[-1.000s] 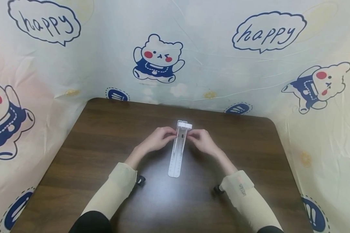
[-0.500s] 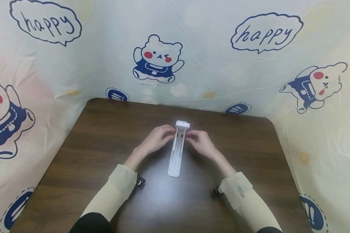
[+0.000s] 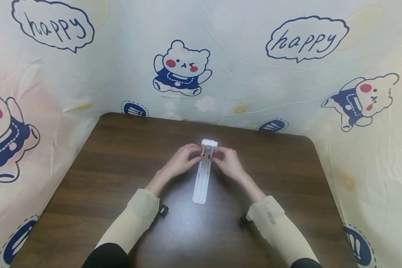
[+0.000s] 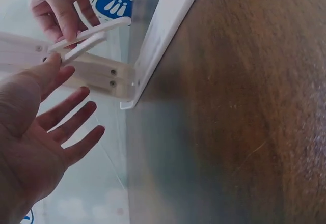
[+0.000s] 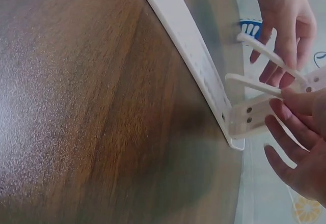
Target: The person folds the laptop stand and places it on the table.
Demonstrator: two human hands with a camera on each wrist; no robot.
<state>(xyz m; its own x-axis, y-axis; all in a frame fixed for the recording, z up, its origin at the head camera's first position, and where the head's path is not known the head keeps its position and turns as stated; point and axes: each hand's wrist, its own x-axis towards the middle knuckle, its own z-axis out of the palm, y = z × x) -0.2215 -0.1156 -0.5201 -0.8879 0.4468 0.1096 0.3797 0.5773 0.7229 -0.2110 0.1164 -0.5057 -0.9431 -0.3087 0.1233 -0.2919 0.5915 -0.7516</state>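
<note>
A white plastic stand rests on the brown table, its long flat base [image 3: 200, 188] pointing toward me. From the base's far end rises an upright post [image 4: 99, 74] with screws in it. Two slim white arms stick out from the post side by side. My left hand [image 3: 182, 160] pinches the left arm [image 4: 86, 46] near the post between thumb and index finger, its other fingers spread. Across from it, my right hand [image 3: 228, 163] pinches the right arm [image 5: 249, 84] in the same way. The stand's thick top [image 3: 209, 143] sits above both hands.
The dark wood table [image 3: 120, 149] has rounded far corners. Behind and beside it hangs a pale curtain [image 3: 241, 82] printed with cartoon bears and lettering. Small black devices are strapped at the left wrist [image 3: 163, 209] and right wrist [image 3: 245, 219].
The stand's top has shifted slightly left, while its base has barely moved. Both thumbs have come inward and now overlap the post's front; the right forearm has moved a little left.
</note>
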